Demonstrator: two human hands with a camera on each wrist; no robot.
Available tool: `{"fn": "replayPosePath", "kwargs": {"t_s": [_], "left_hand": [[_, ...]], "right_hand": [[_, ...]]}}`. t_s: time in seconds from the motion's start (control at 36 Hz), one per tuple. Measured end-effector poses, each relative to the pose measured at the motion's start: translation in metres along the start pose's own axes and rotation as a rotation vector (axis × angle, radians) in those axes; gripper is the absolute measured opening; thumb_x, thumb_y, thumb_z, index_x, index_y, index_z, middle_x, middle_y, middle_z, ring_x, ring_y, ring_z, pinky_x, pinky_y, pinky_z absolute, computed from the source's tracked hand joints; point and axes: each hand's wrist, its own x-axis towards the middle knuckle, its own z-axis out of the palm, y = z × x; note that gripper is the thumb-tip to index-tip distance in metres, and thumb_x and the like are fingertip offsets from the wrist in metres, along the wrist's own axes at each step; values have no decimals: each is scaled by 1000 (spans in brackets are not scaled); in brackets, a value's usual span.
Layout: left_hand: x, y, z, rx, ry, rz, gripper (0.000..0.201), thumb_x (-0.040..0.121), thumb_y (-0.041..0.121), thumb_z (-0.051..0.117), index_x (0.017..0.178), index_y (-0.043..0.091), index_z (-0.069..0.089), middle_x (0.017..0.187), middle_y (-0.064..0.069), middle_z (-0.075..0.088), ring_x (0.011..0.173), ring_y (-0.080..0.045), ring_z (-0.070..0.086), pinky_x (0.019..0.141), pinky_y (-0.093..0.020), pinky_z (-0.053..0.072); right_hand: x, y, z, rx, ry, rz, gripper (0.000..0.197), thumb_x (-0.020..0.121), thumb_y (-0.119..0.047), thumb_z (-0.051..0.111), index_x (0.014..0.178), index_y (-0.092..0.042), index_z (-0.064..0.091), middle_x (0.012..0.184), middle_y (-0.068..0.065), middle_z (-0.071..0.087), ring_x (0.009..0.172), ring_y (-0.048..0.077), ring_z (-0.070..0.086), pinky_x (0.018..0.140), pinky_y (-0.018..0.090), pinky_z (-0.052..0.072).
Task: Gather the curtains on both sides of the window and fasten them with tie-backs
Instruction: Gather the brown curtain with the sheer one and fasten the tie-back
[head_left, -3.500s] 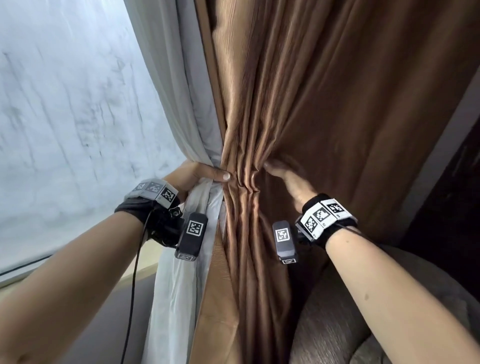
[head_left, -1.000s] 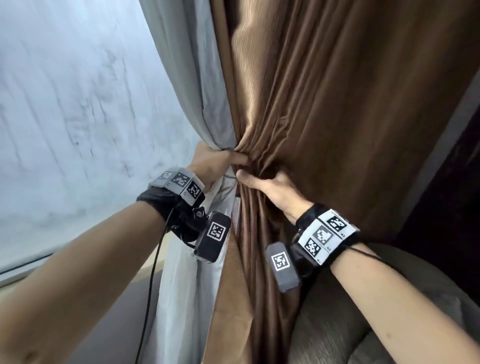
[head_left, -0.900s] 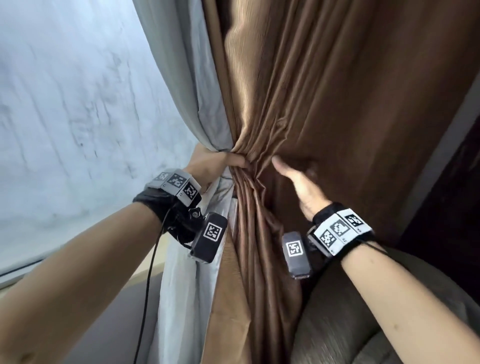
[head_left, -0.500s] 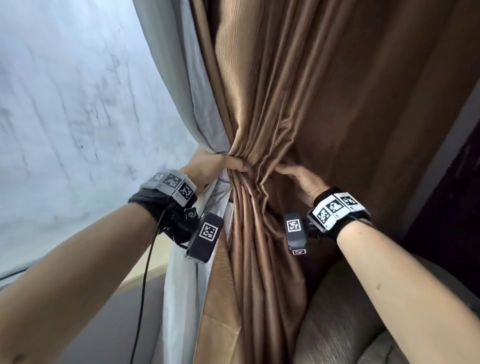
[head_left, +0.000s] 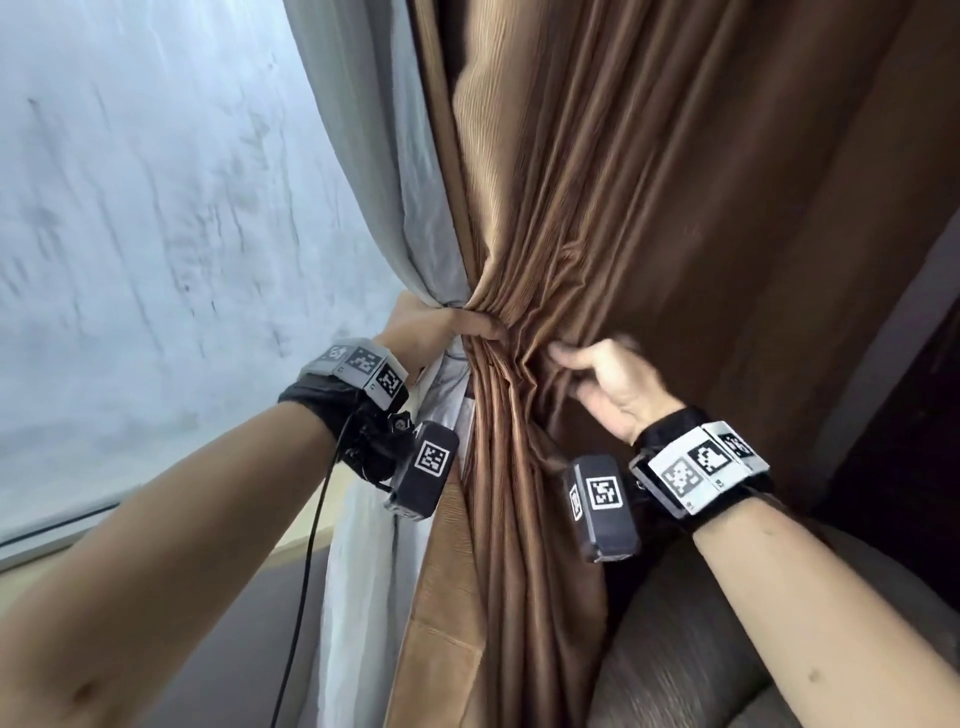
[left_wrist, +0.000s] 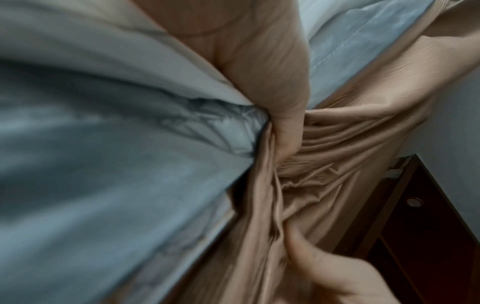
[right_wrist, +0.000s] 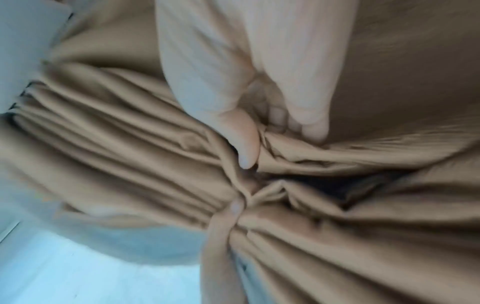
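Folds of the brown ribbed fabric curtain (head_left: 649, 218) run down from the top of the window side and narrow to a tight waist where we hold them. Our left hand (head_left: 441, 327) is clamped round that waist, fingers curled together over the brown cloth and over the pale grey-white lining curtain (head_left: 384, 156) that hangs on its window side. The left wrist view shows the same grip from below: our left hand (left_wrist: 272, 92) squeezes the grey lining (left_wrist: 130, 164) against the brown pleats (left_wrist: 324, 164), with creases fanning out from the fist.

Just beside it, to the right, our right hand (head_left: 613, 379) has its fingers bent into the loose brown folds. In the right wrist view the thumb and fingertips (right_wrist: 246, 144) close together on a small ridge of brown cloth (right_wrist: 337, 246), pinching it. The two hands are near each other but do not touch.

Below the grip the brown curtain falls in narrow pleats, and the lining hangs straight beside it. We cannot make out any tie-back in these views. A frosted, streaked window pane (head_left: 156, 234) fills the left, and a grey-brown upholstered armchair (head_left: 701, 649) sits under our right forearm. Each wrist carries a black strap with white coded marker blocks (head_left: 698, 467).
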Motion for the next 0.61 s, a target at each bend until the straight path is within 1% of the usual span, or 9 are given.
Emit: {"fn": "replayPosePath", "kwargs": {"t_s": [0.08,0.11,0.19,0.31,0.36,0.42,0.47,0.53,0.61], "left_hand": [[0,-1,6,0,-4,13,55,49,-1,86,101,13,73,99,0,76,92,-13,72,74,-21,56],[-1,-1,8,2,-6,17,51,52,-4,85,99,14,73,99,0,76,90,-11,72,69,-17,55],[-4,-5,10,1,-4,23,47,55,-4,85,97,14,74,96,0,76,87,-11,72,68,-16,55],[-12,-2,13,0,-73,-2,42,60,-2,84,100,8,74,94,-3,77,88,-17,74,75,-25,58],[-19,2,17,-13,-101,-28,39,62,-3,83,99,5,74,91,-7,77,85,-22,74,72,-28,59],[-23,3,17,-16,-108,-57,36,63,-1,83,97,7,74,91,-7,77,85,-22,74,71,-29,58],[-24,6,14,12,-151,-72,38,67,5,83,104,10,73,97,-5,77,91,-19,73,79,-30,58],[-26,9,10,31,-195,-85,40,72,11,82,110,9,71,102,-4,76,96,-17,72,86,-30,56],[-24,4,11,51,-207,-105,28,75,17,82,101,9,73,90,-1,77,85,-10,73,73,-22,57]], "right_hand": [[-8,2,13,-70,35,-59,19,80,16,58,90,0,64,67,0,72,63,12,68,63,27,57],[-9,3,17,-127,81,-79,20,77,11,64,94,2,63,74,3,73,69,14,69,68,29,57],[-11,4,20,-286,216,-143,55,51,-16,78,101,1,64,99,10,73,95,25,69,95,43,53],[-29,12,32,-436,71,-83,70,45,-32,85,106,-10,59,114,0,67,108,14,61,105,37,41],[-32,16,44,-530,-35,-180,69,50,-33,92,109,-9,63,113,-2,68,107,8,62,101,27,44],[-33,17,52,-524,-90,-284,45,62,-9,89,102,-1,69,101,1,71,90,-3,66,86,12,48],[-32,17,57,-501,-111,-315,39,63,6,84,99,3,68,95,1,69,75,-12,64,77,6,47],[-30,21,60,-514,-65,-320,34,63,6,84,93,3,70,92,3,69,72,-8,64,78,12,52],[-23,27,66,-584,18,-290,22,65,7,81,64,-11,69,70,0,67,58,0,62,64,20,53]]}}
